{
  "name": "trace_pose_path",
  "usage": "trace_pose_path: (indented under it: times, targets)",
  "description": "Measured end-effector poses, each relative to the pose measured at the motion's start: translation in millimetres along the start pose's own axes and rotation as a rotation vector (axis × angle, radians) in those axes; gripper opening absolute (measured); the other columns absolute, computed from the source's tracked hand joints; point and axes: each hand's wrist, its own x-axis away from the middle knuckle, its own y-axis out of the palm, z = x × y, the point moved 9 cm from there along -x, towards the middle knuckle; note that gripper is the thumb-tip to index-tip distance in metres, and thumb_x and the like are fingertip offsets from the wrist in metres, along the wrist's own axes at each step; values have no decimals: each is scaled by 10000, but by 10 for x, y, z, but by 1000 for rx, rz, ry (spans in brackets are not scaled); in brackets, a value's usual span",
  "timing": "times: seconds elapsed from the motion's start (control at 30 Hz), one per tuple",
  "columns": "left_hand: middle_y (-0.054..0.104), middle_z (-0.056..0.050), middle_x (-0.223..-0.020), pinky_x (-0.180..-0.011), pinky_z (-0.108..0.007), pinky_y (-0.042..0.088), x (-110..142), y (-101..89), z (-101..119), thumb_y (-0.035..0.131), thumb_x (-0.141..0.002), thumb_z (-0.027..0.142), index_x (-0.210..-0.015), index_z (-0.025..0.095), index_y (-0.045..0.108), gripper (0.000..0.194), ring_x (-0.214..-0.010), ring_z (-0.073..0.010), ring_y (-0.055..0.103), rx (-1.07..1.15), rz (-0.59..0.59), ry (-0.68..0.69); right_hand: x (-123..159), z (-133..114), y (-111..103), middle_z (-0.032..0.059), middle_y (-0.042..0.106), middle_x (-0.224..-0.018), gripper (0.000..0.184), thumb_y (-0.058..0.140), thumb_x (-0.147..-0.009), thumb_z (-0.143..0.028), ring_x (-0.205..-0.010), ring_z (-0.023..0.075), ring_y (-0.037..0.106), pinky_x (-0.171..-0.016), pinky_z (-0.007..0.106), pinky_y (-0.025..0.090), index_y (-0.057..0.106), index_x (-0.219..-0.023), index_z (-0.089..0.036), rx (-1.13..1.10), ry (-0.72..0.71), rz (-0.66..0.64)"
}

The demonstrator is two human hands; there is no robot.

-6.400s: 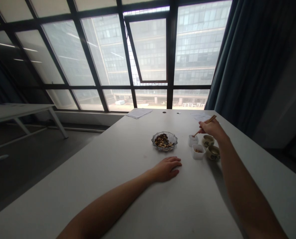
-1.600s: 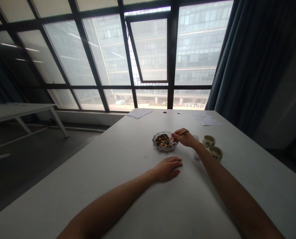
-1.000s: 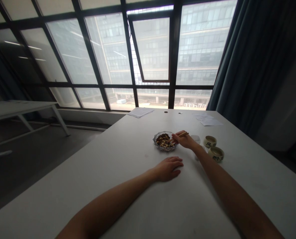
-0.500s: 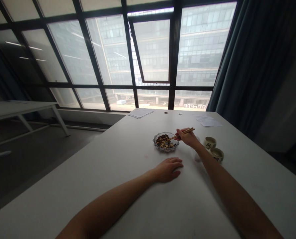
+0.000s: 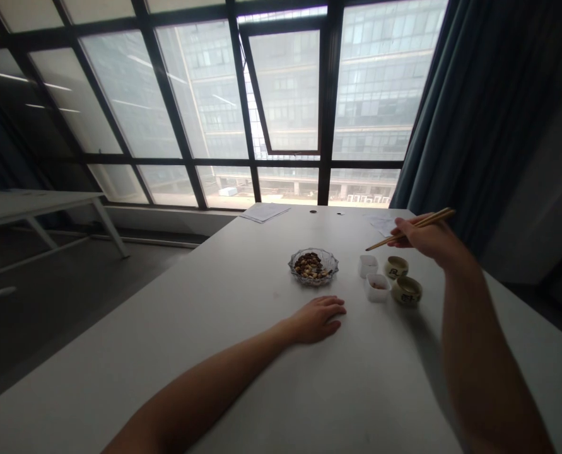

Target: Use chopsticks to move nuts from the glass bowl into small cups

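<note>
My right hand [image 5: 422, 236] is closed around a pair of wooden chopsticks [image 5: 410, 229], held up above the small cups. The chopstick tips are over the white cups; whether they pinch anything is too small to tell. Flat on the table lies my left hand [image 5: 319, 319], fingers spread, in front of a glass bowl [image 5: 292, 268]. Mixed nuts or beans [image 5: 311, 265], brown and pale, fill the bowl. Right of it stand two white square cups, the back one [image 5: 368, 266] and the front one [image 5: 378, 289], which has a few brownish bits inside.
Beside the white cups are two beige ceramic cups with dark characters, one behind [image 5: 396, 271] and one in front [image 5: 407, 295]. Papers [image 5: 265, 212] lie at the white table's [image 5: 243, 378] far edge. Windows, a blue curtain [image 5: 444, 120] and another table [image 5: 39, 205] surround it.
My right hand has lifted the chopsticks out of the glass bowl and moved right, above the cups, uncovering the white ones. My left hand stays put on the table.
</note>
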Motion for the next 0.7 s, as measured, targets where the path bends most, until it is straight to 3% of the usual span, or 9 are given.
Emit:
trace_pose_path:
  times: [0.1,0.2,0.47,0.7]
  targets:
    - [574,-97,-1475,-1203,-421,374,0,9,-12,600,-967,269,-1331,229,619,367,-1412,-273,490,1,-5,-5,131,44,-347,164,756,-748,278,637,-977,-261,-651,238,773,-658,316,668,686,-719,-169,102,107,0]
    - [573,-95,-1475,-1205,-421,374,3,11,-19,597,-972,272,-1333,226,617,364,-1412,-272,489,-2,-11,-4,176,150,-447,156,738,-708,289,646,-957,-193,-597,235,753,-602,323,660,653,-668,-176,198,193,-35]
    - [565,-90,-1484,-1206,-412,375,16,-8,-18,591,-977,285,-1342,232,611,370,-1411,-266,488,-12,-12,-10,-15,450,-277,123,730,-684,119,758,-872,-160,-579,226,742,-543,287,650,673,-803,-112,289,282,-175]
    - [566,-94,-1484,-1210,-416,366,8,13,-26,593,-971,285,-1343,232,613,377,-1422,-270,477,-2,-16,-13,-112,594,-163,106,732,-653,188,865,-749,-169,-564,241,743,-526,309,652,684,-749,-119,223,308,-225]
